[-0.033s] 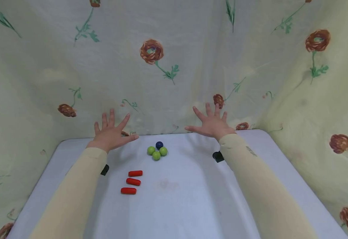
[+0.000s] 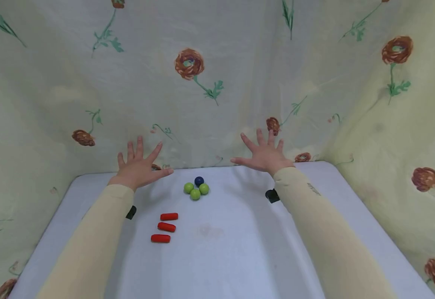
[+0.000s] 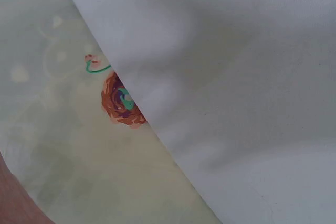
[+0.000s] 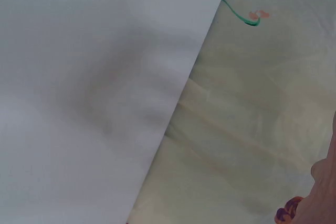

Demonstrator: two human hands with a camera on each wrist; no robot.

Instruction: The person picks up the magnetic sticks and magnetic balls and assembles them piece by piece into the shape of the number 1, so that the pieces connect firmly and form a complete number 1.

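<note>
Both hands are held out with fingers spread over the far part of the white table, holding nothing. My left hand (image 2: 134, 168) is on the left, its thumb pointing toward a small cluster of balls. On the other side of that cluster is my right hand (image 2: 264, 158), thumb pointing inward. Three green balls (image 2: 195, 194) sit together with one dark blue ball (image 2: 199, 181) behind them. Nearer to me and left of centre, three red cylinders (image 2: 166, 227) lie in a rough column. Only a sliver of each hand enters its wrist view, at a lower corner.
The white table (image 2: 217, 265) ends at a straight far edge just under the hands. A pale curtain (image 2: 232, 116) printed with brown flowers hangs behind it and along both sides. Black straps (image 2: 272, 196) show beneath the sleeves, and the hands cast soft shadows on the tabletop.
</note>
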